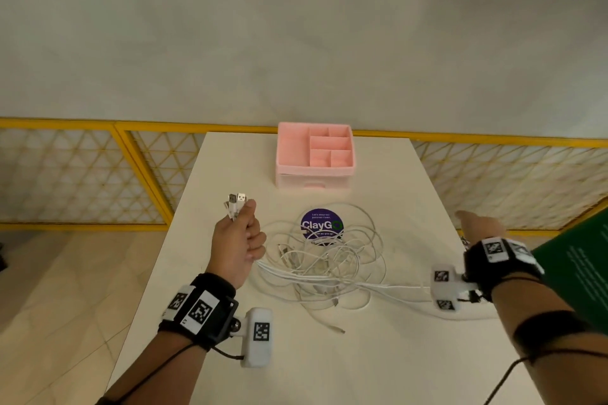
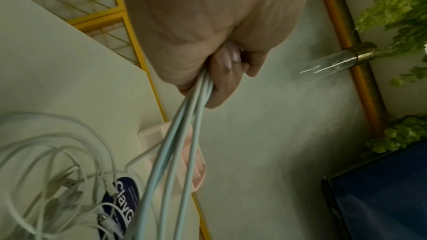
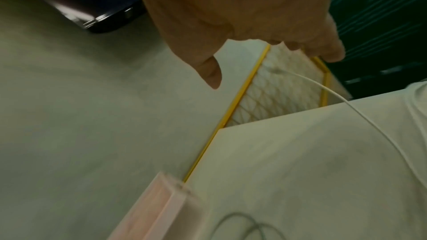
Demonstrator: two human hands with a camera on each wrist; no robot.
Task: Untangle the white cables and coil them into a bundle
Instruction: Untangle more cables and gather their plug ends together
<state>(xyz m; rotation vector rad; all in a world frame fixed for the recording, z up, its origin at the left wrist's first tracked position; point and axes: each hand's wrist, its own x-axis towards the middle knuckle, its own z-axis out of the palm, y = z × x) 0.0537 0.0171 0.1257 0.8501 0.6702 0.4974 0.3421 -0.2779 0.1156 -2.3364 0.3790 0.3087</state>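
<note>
Left hand (image 1: 237,242) fists the plug ends (image 1: 236,201); right hand (image 1: 481,223) spread, empty — pulling risks cinching the white cables (image 1: 324,265) tighter.

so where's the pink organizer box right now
In the head view the pink organizer box sits at the far edge of the white table, near the middle, just beyond the purple round sticker and the tangle of white cables.

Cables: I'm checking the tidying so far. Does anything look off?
Yes. The cables lie mostly in a tangled heap on the table, partly over the purple sticker. Only a few plug ends are gathered in the left hand.
</note>
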